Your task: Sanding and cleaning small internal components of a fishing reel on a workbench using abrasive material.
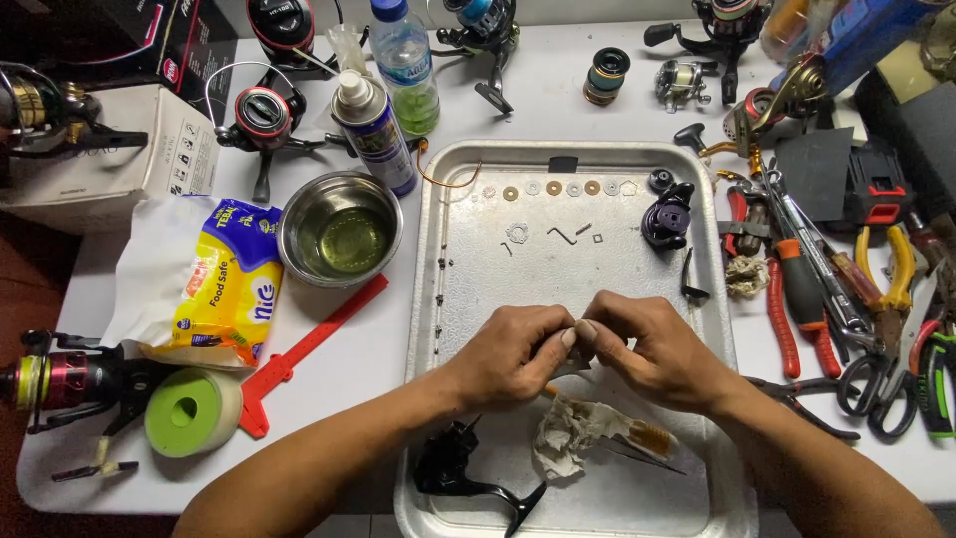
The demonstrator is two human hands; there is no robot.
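Both of my hands meet over the middle of a metal tray. My left hand and my right hand pinch a small pale part between their fingertips; the part itself is mostly hidden. Below the hands lie a crumpled stained tissue, a brush with a brown tip and a black reel body with handle. Farther up the tray sit a row of small washers, small clips and screws and a dark purple reel part.
Left of the tray stand a steel bowl of liquid, a spray can, a red plastic caliper, a tissue pack and a green tape roll. Pliers, scissors and screwdrivers crowd the right. Fishing reels line the back.
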